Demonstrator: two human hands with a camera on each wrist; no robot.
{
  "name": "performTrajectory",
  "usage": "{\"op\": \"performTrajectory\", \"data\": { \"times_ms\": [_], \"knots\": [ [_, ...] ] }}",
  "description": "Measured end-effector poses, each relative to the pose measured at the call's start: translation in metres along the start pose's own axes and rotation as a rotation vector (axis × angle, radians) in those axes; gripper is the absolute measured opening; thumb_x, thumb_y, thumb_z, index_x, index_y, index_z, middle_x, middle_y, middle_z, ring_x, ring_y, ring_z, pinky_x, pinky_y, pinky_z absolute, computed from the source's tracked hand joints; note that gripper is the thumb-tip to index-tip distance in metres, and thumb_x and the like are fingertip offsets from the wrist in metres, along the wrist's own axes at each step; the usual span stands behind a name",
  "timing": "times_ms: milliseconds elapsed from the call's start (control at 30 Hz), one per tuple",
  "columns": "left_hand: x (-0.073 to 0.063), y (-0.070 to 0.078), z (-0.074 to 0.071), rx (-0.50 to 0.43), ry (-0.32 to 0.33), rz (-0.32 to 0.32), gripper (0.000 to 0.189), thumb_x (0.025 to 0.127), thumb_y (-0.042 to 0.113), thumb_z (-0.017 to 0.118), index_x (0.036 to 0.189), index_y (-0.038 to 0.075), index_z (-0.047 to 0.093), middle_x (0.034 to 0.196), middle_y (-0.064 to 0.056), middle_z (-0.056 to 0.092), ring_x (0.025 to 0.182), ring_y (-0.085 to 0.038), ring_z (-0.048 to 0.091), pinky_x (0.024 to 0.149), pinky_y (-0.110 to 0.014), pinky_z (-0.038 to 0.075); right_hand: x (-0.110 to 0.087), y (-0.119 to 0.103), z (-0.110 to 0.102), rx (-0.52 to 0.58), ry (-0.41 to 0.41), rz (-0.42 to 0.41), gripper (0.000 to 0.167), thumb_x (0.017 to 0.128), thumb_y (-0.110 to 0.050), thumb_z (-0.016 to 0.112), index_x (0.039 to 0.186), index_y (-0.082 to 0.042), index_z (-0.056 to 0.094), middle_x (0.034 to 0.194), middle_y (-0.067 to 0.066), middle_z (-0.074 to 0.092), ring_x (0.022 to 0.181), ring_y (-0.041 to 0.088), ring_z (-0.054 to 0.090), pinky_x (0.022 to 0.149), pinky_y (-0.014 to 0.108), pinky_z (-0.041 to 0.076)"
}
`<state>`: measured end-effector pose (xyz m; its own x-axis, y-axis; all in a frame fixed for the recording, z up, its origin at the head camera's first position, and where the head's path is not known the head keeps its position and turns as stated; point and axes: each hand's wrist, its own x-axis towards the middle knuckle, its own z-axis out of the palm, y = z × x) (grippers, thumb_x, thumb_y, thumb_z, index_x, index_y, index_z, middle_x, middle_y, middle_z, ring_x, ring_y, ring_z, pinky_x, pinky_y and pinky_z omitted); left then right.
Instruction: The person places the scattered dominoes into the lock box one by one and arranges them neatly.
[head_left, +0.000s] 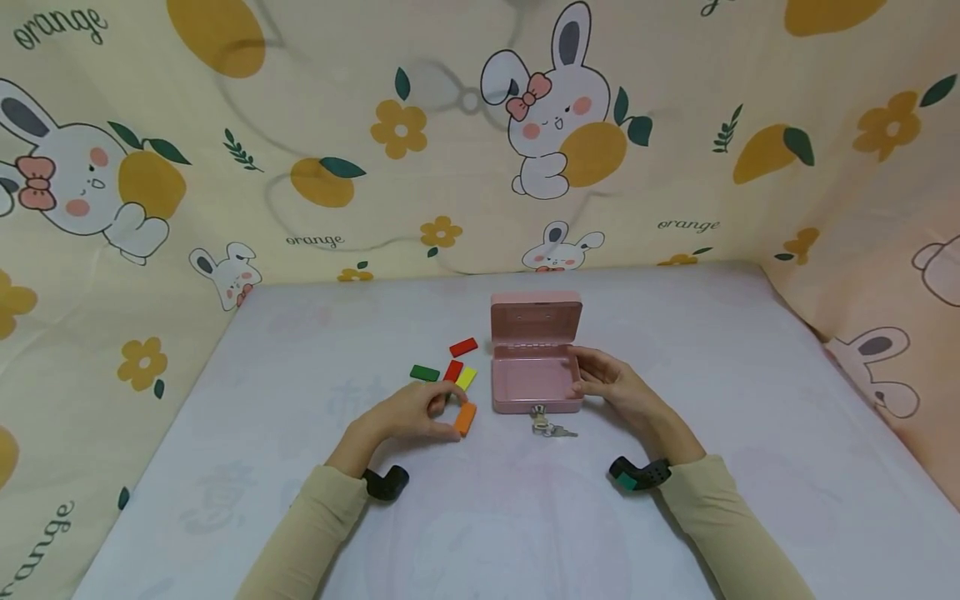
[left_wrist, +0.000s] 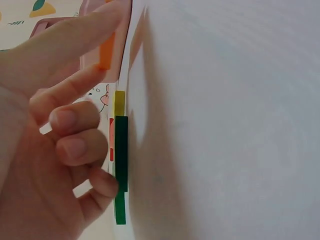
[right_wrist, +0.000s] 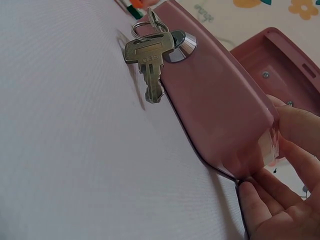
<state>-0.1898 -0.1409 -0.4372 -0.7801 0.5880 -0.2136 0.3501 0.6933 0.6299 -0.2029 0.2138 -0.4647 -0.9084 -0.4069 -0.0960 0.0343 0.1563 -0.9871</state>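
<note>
1. Clock read from the head view, 12 pointing away from us across the tabletop point(head_left: 525, 517).
2. Left hand point(head_left: 411, 412): we have thumb and index finger pinching the orange block point(head_left: 466, 419); other fingers curl in toward the palm.
3. Right hand point(head_left: 621, 393): clamped on the pink box point(head_left: 534, 381) at its 3 o'clock wall, thumb over the rim, fingers on the outside.
4. Hands are well apart, box and orange block between them.
5. Box sits at 2 o'clock from the orange block, just beside it, not touching. We see its lid point(head_left: 536, 322) raised, hinged at the box's 12.
6. Lock point(head_left: 538, 410) is at the box's 6 o'clock, keys point(head_left: 557, 431) on a ring hanging from it.
7. From the orange block: yellow block point(head_left: 467, 378) at 12; near red block point(head_left: 453, 370) at 11 to 12, next to yellow; far red block point(head_left: 463, 347) at 12, farther out; green block point(head_left: 425, 373) between 10 and 11.
8. We count two green pieces in the left wrist view, second one point(left_wrist: 120, 209) partly overlapped; only one reads clearly from the head.
</note>
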Motion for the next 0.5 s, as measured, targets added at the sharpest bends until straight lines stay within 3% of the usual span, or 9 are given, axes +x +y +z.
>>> {"op": "performTrajectory", "data": {
  "times_ms": [267, 500],
  "knots": [
    [0.004, 0.003, -0.001, 0.004, 0.117, -0.017, 0.048, 0.074, 0.037, 0.083, 0.112, 0.018, 0.062, 0.069, 0.005, 0.034, 0.066, -0.009, 0.035, 0.063, -0.021, 0.032, 0.001, -0.001, 0.0, -0.016, 0.006, 0.013, 0.063, 0.093, -0.009, 0.061, 0.148, -0.003, 0.031, 0.157, 0.02, 0.028, 0.146, 0.04, 0.026, 0.097, 0.006, 0.039],
    [0.009, 0.012, -0.004, 0.006, 0.17, -0.039, 0.055, 0.071, 0.043, 0.082, 0.115, 0.017, 0.063, 0.071, 0.001, 0.037, 0.069, -0.012, 0.039, 0.064, -0.023, 0.031, 0.0, -0.001, 0.001, 0.002, 0.012, -0.003, 0.064, 0.092, -0.006, 0.062, 0.148, 0.0, 0.031, 0.156, 0.022, 0.029, 0.144, 0.037, 0.031, 0.095, 0.005, 0.041]
  ]
}}
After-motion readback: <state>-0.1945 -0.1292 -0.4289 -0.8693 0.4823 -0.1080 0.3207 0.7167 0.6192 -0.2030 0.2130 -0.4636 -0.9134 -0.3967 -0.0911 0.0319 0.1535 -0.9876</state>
